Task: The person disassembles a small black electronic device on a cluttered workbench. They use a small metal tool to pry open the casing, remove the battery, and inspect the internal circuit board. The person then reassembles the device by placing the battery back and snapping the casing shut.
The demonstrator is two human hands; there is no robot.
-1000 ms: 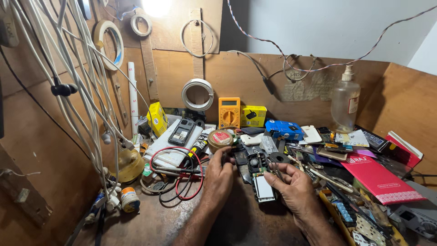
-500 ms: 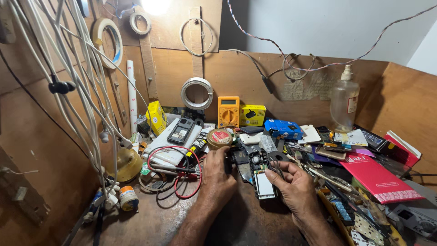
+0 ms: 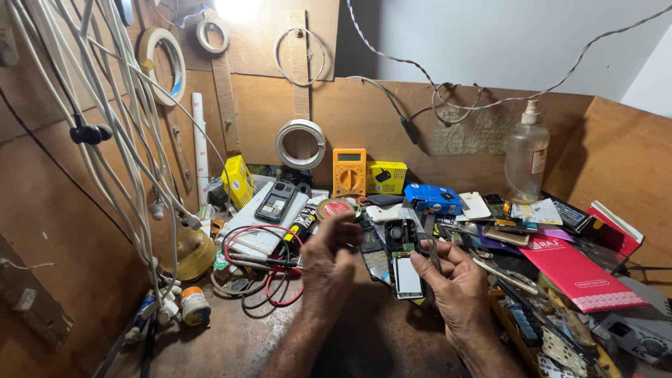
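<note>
Since the earlier frame, the left hand has lifted off the opened phone, fingers curled and empty; the right hand steadies it, gripping its edge.

counter | landmark: multimeter against the back wall | box just right of it — bottle farther right | tape roll on the wall to its left | opened phone before it, between left hand and right hand | coiled leads left-front
</note>
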